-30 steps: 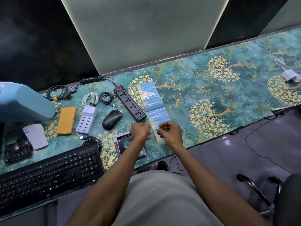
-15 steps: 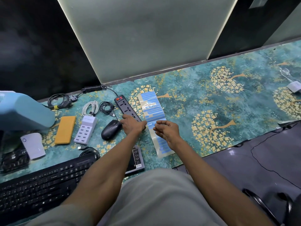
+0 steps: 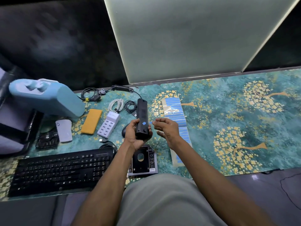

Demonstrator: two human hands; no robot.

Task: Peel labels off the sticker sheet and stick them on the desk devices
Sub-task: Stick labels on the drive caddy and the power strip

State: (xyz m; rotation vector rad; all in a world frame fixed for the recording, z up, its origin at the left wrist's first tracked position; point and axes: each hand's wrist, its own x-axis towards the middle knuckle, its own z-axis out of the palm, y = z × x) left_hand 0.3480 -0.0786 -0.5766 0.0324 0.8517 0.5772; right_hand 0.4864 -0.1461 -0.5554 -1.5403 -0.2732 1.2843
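Your left hand (image 3: 136,136) grips the near end of the power strip (image 3: 142,119), underside up, long axis running away from you. Your right hand (image 3: 166,130) pinches a blue label (image 3: 151,122) just right of it; the sticker sheet (image 3: 175,115) lies beyond.
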